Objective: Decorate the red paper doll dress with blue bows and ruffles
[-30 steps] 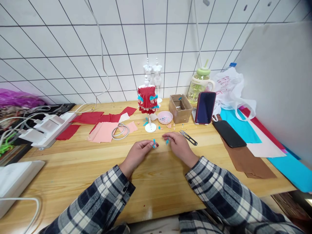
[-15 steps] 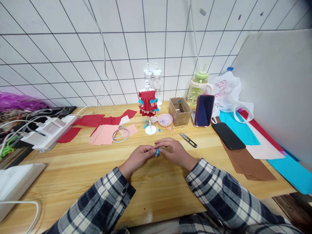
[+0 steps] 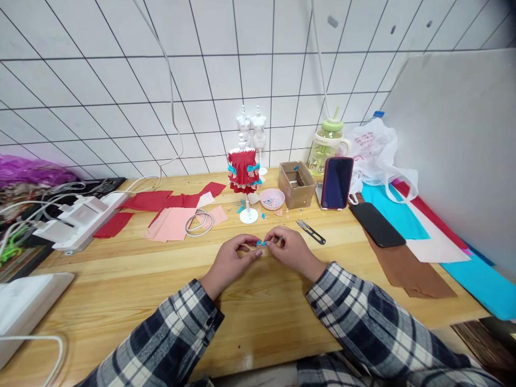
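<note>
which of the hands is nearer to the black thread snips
The right. The right hand is just left of the black thread snips, not touching them; the left hand is farther left, beyond the right hand.

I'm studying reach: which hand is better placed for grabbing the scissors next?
Probably the right hand: the scissors lie beside it, farther from the left hand. The right seems to pinch blue cloth, though.

A tile-patterned white wall [image 3: 213, 32], ruled with thin dark lines, rises behind a pale wooden desk [image 3: 161, 301] with visible grain. A plain greyish-white panel [image 3: 463, 134] stands along the right side. Bright light leaves a faint sheen near the desk's front edge.
</note>
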Demonstrator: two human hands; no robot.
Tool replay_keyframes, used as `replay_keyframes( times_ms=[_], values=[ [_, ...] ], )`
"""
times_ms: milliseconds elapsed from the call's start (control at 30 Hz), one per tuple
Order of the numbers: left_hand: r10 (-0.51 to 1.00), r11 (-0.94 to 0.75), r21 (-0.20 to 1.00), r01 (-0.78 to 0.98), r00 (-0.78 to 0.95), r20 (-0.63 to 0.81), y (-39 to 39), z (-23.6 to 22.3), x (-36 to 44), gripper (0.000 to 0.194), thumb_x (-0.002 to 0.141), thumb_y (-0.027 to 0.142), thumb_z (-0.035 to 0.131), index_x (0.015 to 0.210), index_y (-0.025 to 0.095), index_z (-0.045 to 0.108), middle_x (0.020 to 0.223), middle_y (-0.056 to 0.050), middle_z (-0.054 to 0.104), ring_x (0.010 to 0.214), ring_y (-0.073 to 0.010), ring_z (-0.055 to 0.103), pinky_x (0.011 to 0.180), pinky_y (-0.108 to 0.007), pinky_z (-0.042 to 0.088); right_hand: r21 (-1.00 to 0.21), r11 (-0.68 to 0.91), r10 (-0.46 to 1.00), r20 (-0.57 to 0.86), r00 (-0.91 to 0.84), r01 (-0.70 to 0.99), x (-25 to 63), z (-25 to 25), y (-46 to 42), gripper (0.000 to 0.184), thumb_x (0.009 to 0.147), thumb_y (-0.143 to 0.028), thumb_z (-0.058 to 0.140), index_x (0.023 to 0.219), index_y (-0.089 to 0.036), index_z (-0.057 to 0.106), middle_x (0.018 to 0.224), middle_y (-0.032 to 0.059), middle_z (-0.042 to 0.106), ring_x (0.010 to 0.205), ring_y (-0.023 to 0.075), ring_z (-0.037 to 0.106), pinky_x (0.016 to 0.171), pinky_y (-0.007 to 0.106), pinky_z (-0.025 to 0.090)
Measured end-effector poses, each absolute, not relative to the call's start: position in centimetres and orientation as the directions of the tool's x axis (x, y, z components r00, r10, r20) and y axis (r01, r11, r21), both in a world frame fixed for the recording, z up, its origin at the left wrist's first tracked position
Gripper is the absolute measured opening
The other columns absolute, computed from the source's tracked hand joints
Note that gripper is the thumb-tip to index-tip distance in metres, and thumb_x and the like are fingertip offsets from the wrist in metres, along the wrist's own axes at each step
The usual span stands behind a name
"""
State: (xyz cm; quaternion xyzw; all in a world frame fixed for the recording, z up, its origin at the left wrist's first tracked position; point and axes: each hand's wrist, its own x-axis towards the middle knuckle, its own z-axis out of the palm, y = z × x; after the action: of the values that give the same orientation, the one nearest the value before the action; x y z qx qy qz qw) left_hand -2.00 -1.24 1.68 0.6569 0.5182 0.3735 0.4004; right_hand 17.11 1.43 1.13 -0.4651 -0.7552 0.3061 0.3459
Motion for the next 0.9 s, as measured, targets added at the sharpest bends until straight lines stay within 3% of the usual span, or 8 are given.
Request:
replay_keyframes(
  times_ms=[167, 333, 533, 633, 733, 800, 900],
  values=[
    [0.992, -0.094, 0.9, 0.426, 0.114, 0.05, -1.14, 1.64, -1.65, 0.023, 0.075, 0.038, 0.067, 0.082, 0.016, 0.07, 0.078, -0.005, 0.071, 0.07, -0.0172, 0.063, 0.07, -0.029, 0.05, -0.798, 0.385, 0.904, 0.224, -0.365, 0.463, 17.0, 1.26, 1.24, 0.007, 0.075, -0.016, 0.059, 0.078, -0.019, 0.065, 0.076, 0.001, 0.065, 0.071, 0.0136, 0.056, 0.063, 0.024, 0.041],
    [0.992, -0.083, 0.926, 0.369, 0.115, 0.043, -0.97, 1.4, -1.8, 0.024, 0.075, 0.039, 0.067, 0.083, 0.016, 0.069, 0.077, -0.005, 0.071, 0.069, -0.0169, 0.063, 0.066, -0.027, 0.05, -0.828, 0.402, 0.883, 0.236, -0.406, 0.391, 16.9, 1.56, 0.91, 0.012, 0.076, -0.018, 0.06, 0.085, -0.019, 0.066, 0.083, 0.0018, 0.066, 0.076, 0.0141, 0.057, 0.063, 0.024, 0.042],
    [0.987, -0.137, 0.893, 0.428, 0.135, 0.087, -1.15, 1.54, -1.61, 0.02, 0.076, 0.036, 0.067, 0.082, 0.017, 0.071, 0.077, -0.005, 0.072, 0.07, -0.0172, 0.064, 0.068, -0.028, 0.05, -0.828, 0.376, 0.905, 0.232, -0.357, 0.417, 16.59, 0.96, 0.93, 0.006, 0.074, -0.022, 0.064, 0.078, -0.019, 0.065, 0.078, 0.0014, 0.066, 0.073, 0.0138, 0.056, 0.063, 0.025, 0.042],
    [0.978, -0.207, 0.846, 0.491, 0.128, 0.165, -1.27, 1.65, -1.63, 0.016, 0.078, 0.033, 0.066, 0.082, 0.019, 0.072, 0.079, -0.004, 0.073, 0.072, -0.0175, 0.064, 0.071, -0.028, 0.05, -0.904, 0.24, 0.934, 0.115, -0.339, 0.354, 16.44, 0.77, 0.99, 0.005, 0.073, -0.023, 0.062, 0.076, -0.018, 0.063, 0.074, -0.0001, 0.064, 0.066, 0.0117, 0.055, 0.059, 0.023, 0.042],
    [0.952, -0.307, 0.786, 0.538, 0.183, 0.246, -1.35, 1.78, -1.75, 0.012, 0.08, 0.031, 0.063, 0.082, 0.022, 0.071, 0.083, -0.003, 0.073, 0.078, -0.0183, 0.065, 0.076, -0.029, 0.05, -0.985, 0.003, 0.921, -0.063, -0.384, 0.17, 16.27, 0.88, 0.97, 0.011, 0.07, -0.026, 0.062, 0.075, -0.018, 0.056, 0.067, -0.0028, 0.059, 0.056, 0.0093, 0.051, 0.051, 0.021, 0.042],
    [0.931, -0.365, 0.75, 0.552, 0.229, 0.285, -1.42, 1.89, -1.8, 0.012, 0.081, 0.03, 0.062, 0.082, 0.023, 0.071, 0.084, -0.003, 0.073, 0.081, -0.0185, 0.066, 0.078, -0.03, 0.049, -0.989, -0.14, 0.899, -0.146, -0.414, 0.045, 16.16, 1.02, 0.93, 0.019, 0.067, -0.026, 0.065, 0.078, -0.019, 0.052, 0.065, -0.0046, 0.056, 0.052, 0.0085, 0.048, 0.046, 0.02, 0.041],
    [0.93, -0.368, 0.739, 0.564, 0.236, 0.283, -1.57, 1.98, -1.77, 0.01, 0.081, 0.031, 0.063, 0.082, 0.023, 0.069, 0.084, -0.003, 0.072, 0.081, -0.0186, 0.065, 0.078, -0.03, 0.049, -0.973, -0.228, 0.887, -0.192, -0.421, -0.036, 16.1, 1.21, 0.86, 0.027, 0.063, -0.023, 0.067, 0.084, -0.019, 0.051, 0.06, -0.0071, 0.054, 0.049, 0.0075, 0.047, 0.045, 0.019, 0.039]
  ],
)
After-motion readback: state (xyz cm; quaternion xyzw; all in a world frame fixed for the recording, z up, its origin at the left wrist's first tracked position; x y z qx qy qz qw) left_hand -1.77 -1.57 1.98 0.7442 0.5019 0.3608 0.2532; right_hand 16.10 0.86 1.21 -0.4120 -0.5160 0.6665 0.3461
